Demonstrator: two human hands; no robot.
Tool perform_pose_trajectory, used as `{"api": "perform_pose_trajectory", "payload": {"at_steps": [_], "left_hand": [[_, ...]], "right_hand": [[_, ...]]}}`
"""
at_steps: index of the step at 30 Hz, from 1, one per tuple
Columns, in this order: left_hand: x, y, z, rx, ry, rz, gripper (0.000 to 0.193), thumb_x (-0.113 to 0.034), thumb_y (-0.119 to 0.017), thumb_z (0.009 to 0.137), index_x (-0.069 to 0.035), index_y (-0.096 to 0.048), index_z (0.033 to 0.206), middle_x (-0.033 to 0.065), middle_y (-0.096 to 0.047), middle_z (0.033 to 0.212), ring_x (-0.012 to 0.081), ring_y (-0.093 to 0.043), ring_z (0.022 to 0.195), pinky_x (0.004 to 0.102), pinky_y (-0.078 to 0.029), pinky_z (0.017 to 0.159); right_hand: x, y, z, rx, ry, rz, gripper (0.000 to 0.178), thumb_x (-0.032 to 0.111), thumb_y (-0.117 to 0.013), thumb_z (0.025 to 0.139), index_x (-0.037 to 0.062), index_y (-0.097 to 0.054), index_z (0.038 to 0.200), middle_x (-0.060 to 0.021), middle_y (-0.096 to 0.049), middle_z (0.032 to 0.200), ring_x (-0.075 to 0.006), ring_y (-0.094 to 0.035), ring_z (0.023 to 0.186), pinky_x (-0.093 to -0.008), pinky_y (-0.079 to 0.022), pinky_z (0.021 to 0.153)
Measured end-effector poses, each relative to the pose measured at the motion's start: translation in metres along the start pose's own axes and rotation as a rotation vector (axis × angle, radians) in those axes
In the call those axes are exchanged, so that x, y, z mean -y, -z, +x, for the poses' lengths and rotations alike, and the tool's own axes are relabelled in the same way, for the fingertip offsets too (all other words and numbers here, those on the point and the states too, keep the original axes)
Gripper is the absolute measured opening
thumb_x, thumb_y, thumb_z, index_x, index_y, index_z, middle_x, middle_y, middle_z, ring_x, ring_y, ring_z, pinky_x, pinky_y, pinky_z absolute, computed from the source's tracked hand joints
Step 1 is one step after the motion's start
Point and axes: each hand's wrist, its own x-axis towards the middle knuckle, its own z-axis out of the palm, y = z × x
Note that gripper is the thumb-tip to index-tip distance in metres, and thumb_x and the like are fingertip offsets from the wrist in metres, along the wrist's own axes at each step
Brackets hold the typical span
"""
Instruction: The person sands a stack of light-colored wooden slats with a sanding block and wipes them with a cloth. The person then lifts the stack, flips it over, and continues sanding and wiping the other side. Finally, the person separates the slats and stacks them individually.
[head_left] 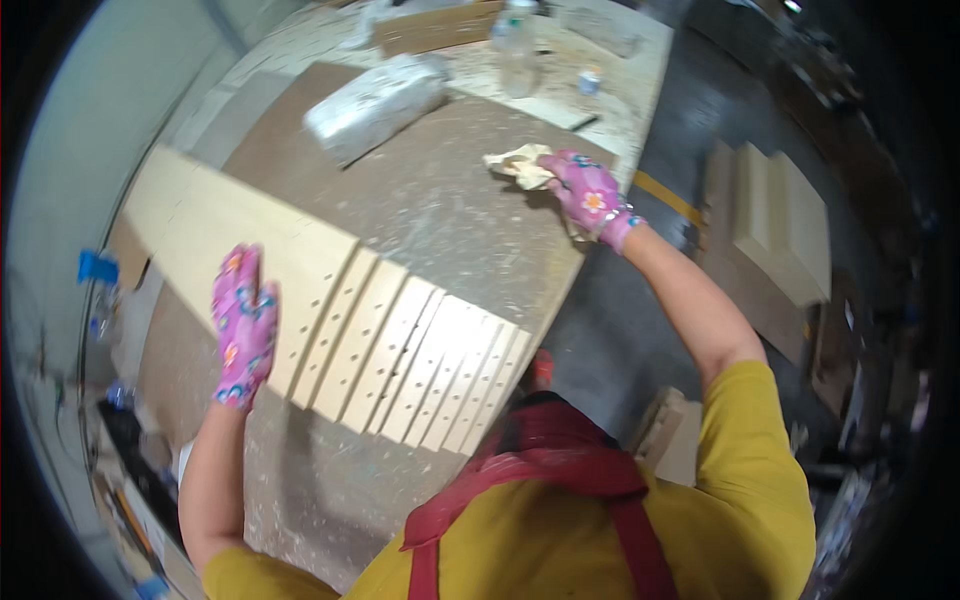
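Both my hands wear pink flowered gloves. My left hand, fingers stretched out, is over the lower left edge of a row of pale wooden boards; whether it touches them I cannot tell. The boards overlap like steps, and small dark holes show along their exposed ends. My right hand is closed on a crumpled cream cloth near the right edge of the worktable. A white wrapped package lies on the brown tabletop beyond the boards.
At the far end stand a clear bottle, a small white container and a wooden board piece. A thin black stick lies near the cloth. Pale panels are stacked right of the table; wooden pieces sit beside me.
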Motion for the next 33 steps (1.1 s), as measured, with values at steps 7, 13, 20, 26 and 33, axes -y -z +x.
{"api": "perform_pose_trajectory", "payload": {"at_steps": [7, 13, 20, 26, 33], "left_hand": [[0.002, 0.026, 0.012, -0.016, 0.031, -0.048, 0.051, -0.018, -0.052, 0.095, -0.007, -0.045, 0.144, 0.0186, -0.041, 0.15, 0.036, -0.032, 0.142, 0.0466, -0.023, 0.117], [-0.003, 0.024, 0.019, -0.012, 0.057, -0.078, 0.053, -0.01, -0.053, 0.09, -0.008, -0.047, 0.143, 0.0176, -0.043, 0.149, 0.0367, -0.033, 0.142, 0.0463, -0.023, 0.118], [0.011, 0.022, 0.017, 0.069, 0.095, -0.197, 0.054, -0.035, -0.047, 0.103, -0.003, -0.041, 0.146, 0.0191, -0.029, 0.155, 0.033, -0.025, 0.147, 0.0436, -0.023, 0.12], [0.001, 0.02, 0.025, 0.003, 0.084, -0.169, 0.048, -0.015, -0.048, 0.094, -0.002, -0.048, 0.14, 0.0215, -0.045, 0.145, 0.0398, -0.037, 0.139, 0.0463, -0.029, 0.116], [-0.001, 0.032, 0.032, -0.025, 0.032, -0.043, 0.05, -0.008, -0.051, 0.088, -0.005, -0.051, 0.138, 0.0198, -0.05, 0.14, 0.0401, -0.045, 0.132, 0.0452, -0.035, 0.111]], "right_hand": [[0.059, -0.026, 0.084, 0.262, 0.262, 0.014, 0.06, 0.055, -0.053, 0.092, 0.0159, -0.055, 0.137, -0.0176, -0.053, 0.141, -0.0364, -0.054, 0.125, -0.0479, -0.037, 0.11], [-0.035, -0.055, 0.257, -0.147, 0.116, 0.402, 0.054, 0.035, -0.061, 0.093, 0.0096, -0.05, 0.14, -0.022, -0.056, 0.136, -0.0367, -0.053, 0.127, -0.0406, -0.042, 0.107], [-0.064, -0.131, 0.409, -0.109, -0.305, 0.388, 0.085, 0.058, -0.06, 0.086, 0.0043, -0.038, 0.147, -0.0286, -0.051, 0.138, -0.0407, -0.051, 0.128, -0.0422, -0.04, 0.109], [-0.106, -0.22, 0.482, -0.022, -0.16, 0.416, 0.095, 0.068, -0.059, 0.081, 0.0061, -0.036, 0.15, -0.0245, -0.048, 0.144, -0.0385, -0.048, 0.133, -0.0442, -0.037, 0.111], [-0.121, -0.168, 0.487, -0.048, -0.046, 0.046, 0.083, 0.057, -0.063, 0.085, 0.0043, -0.042, 0.146, -0.0238, -0.056, 0.136, -0.0359, -0.053, 0.128, -0.0409, -0.039, 0.108]]}}
